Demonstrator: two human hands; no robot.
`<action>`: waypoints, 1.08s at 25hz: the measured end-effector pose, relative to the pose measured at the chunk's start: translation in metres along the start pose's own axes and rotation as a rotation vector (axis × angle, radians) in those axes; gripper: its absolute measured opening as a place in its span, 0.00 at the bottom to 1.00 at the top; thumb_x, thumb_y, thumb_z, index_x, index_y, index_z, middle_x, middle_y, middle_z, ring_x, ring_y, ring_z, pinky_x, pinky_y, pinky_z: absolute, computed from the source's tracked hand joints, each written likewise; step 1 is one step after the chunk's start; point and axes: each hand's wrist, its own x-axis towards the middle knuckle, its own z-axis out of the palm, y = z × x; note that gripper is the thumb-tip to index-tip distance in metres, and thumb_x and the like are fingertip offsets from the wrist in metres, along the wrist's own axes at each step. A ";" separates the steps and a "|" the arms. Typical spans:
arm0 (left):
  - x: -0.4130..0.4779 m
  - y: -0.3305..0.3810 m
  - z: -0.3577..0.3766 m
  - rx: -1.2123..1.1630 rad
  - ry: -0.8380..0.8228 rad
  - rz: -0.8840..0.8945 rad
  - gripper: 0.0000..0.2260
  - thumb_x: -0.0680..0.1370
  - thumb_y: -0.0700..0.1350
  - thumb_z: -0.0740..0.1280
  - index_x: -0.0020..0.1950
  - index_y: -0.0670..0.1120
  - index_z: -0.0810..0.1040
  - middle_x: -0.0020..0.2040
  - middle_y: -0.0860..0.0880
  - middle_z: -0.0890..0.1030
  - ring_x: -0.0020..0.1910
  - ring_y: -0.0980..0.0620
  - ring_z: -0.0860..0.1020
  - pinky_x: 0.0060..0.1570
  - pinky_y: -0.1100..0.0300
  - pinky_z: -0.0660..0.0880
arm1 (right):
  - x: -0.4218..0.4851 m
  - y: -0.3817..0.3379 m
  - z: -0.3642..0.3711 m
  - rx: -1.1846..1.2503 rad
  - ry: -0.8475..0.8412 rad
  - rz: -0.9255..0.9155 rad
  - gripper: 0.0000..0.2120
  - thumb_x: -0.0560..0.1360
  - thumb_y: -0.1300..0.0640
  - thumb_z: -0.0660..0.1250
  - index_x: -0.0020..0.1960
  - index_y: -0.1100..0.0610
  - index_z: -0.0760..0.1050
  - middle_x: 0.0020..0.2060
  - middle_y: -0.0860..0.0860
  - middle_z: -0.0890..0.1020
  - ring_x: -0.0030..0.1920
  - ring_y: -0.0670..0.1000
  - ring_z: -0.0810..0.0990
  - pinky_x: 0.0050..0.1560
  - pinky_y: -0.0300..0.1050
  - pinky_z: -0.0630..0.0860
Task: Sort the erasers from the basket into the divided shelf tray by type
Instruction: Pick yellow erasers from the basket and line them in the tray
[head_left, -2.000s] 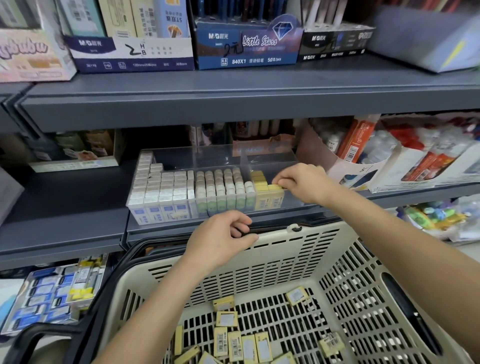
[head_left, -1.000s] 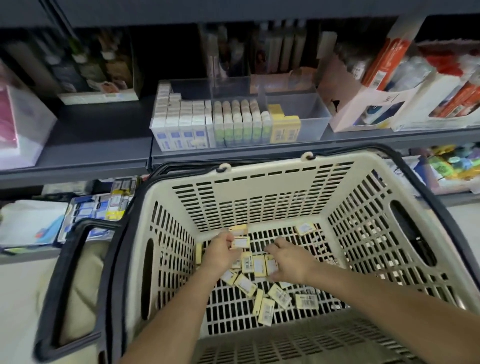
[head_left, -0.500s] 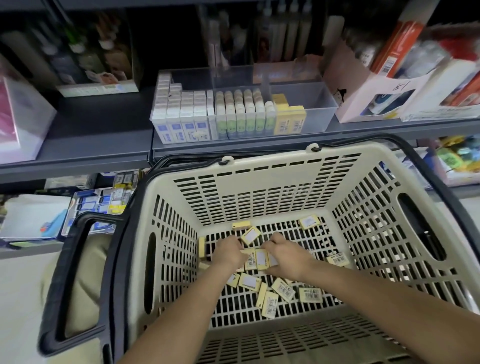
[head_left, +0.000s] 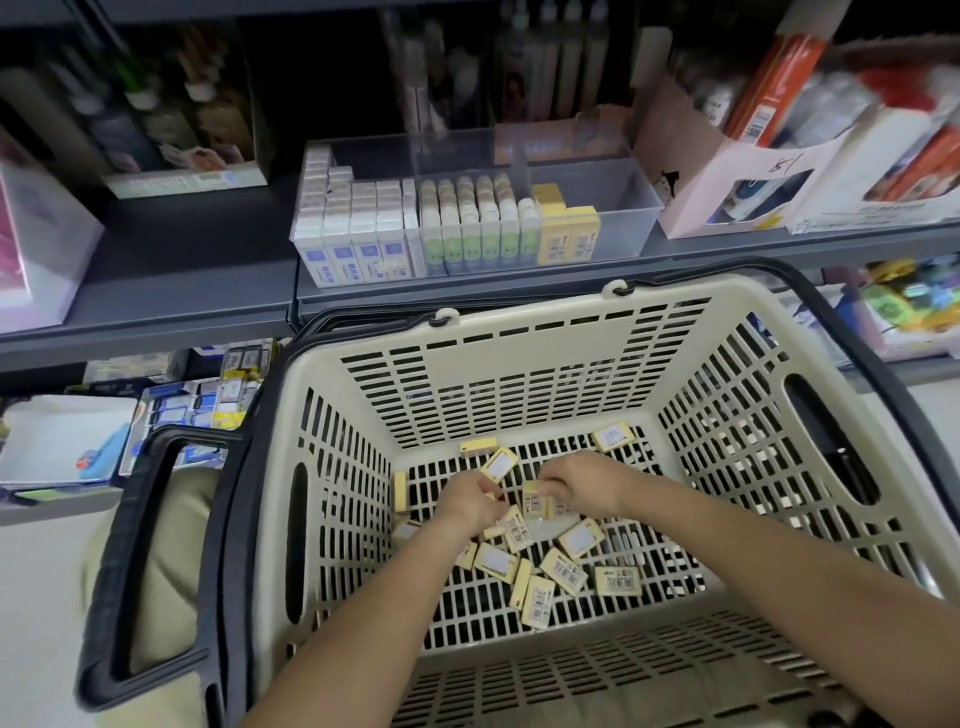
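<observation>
A cream plastic basket (head_left: 519, 358) stands below the shelf, with several small yellow erasers (head_left: 563, 569) loose on its slotted floor. Both hands are down in the basket. My left hand (head_left: 467, 501) has its fingers curled over erasers at the pile's left; what it holds is hidden. My right hand (head_left: 584, 480) pinches a yellow eraser (head_left: 537, 501) at its fingertips. On the shelf above sits the clear divided tray (head_left: 631, 208), holding rows of white-and-blue erasers (head_left: 358, 228), green-labelled erasers (head_left: 475, 223) and yellow erasers (head_left: 569, 234).
The basket's black handle (head_left: 150, 551) lies folded out to the left. A pink-white carton (head_left: 727, 171) stands right of the tray. Boxes fill the shelf at upper left (head_left: 182, 130). A lower shelf at left holds packaged stationery (head_left: 202, 410).
Two seconds ago my right hand was at the tray's yellow row and my left near the basket rim. Both then dropped into the basket and have been gathering yellow erasers.
</observation>
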 end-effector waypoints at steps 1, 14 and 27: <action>0.002 -0.002 -0.005 -0.084 0.008 -0.012 0.12 0.74 0.41 0.70 0.57 0.43 0.77 0.62 0.48 0.74 0.54 0.50 0.74 0.53 0.58 0.73 | -0.001 0.000 -0.004 0.024 -0.034 0.010 0.13 0.81 0.51 0.55 0.44 0.55 0.72 0.42 0.52 0.77 0.40 0.50 0.75 0.43 0.44 0.70; -0.010 0.008 -0.019 -0.782 -0.409 -0.059 0.10 0.75 0.39 0.69 0.55 0.42 0.78 0.50 0.46 0.80 0.51 0.50 0.79 0.45 0.56 0.79 | -0.003 -0.005 -0.015 0.195 0.002 -0.005 0.12 0.81 0.52 0.53 0.45 0.57 0.69 0.35 0.48 0.71 0.40 0.51 0.70 0.42 0.44 0.67; -0.017 0.019 -0.014 -0.868 -0.434 -0.083 0.16 0.76 0.48 0.66 0.60 0.41 0.73 0.57 0.43 0.78 0.57 0.47 0.78 0.48 0.54 0.79 | -0.005 -0.018 -0.019 0.225 0.030 0.009 0.10 0.81 0.52 0.53 0.45 0.53 0.69 0.38 0.48 0.74 0.42 0.51 0.73 0.44 0.45 0.70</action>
